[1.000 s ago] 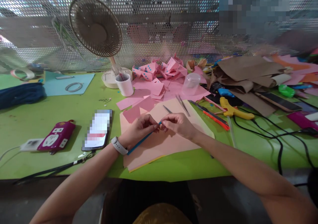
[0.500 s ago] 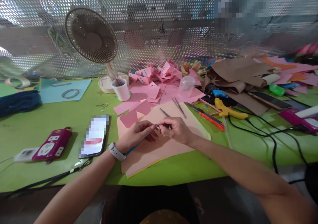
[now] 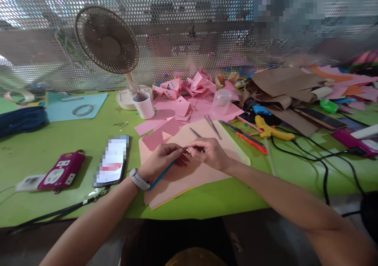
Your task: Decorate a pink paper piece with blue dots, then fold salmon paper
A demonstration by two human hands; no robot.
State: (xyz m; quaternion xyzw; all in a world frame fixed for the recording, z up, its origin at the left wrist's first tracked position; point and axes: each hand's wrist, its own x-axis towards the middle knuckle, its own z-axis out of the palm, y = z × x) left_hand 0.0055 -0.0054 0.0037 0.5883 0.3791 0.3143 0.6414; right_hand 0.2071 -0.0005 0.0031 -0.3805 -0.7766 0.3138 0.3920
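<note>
My left hand (image 3: 165, 159), with a pale watch on its wrist, pinches a narrow blue strip (image 3: 163, 174) between thumb and fingers. The strip trails down from the fingers toward the wrist. Thumb and index finger of my right hand (image 3: 207, 152) are pressed together at the strip's upper end, touching my left fingertips. Something small and dark shows there, too small to make out. Just beyond my right hand a pointed metal tip (image 3: 195, 132) sticks out; whether the hand holds that tool is hidden. Under both hands lie peach paper sheets (image 3: 177, 185).
Tweezers (image 3: 213, 127), an orange cutter (image 3: 251, 142) and a yellow glue gun (image 3: 270, 130) with cables lie to the right. Folded pink paper (image 3: 201, 85), a white cup (image 3: 143, 106) and a fan (image 3: 108, 41) stand behind. A phone (image 3: 113, 159) and power bank (image 3: 62, 171) are left.
More of the blue strip shows below my left hand. Both hands stay pinched together in nearly the same place, with only small finger movements.
</note>
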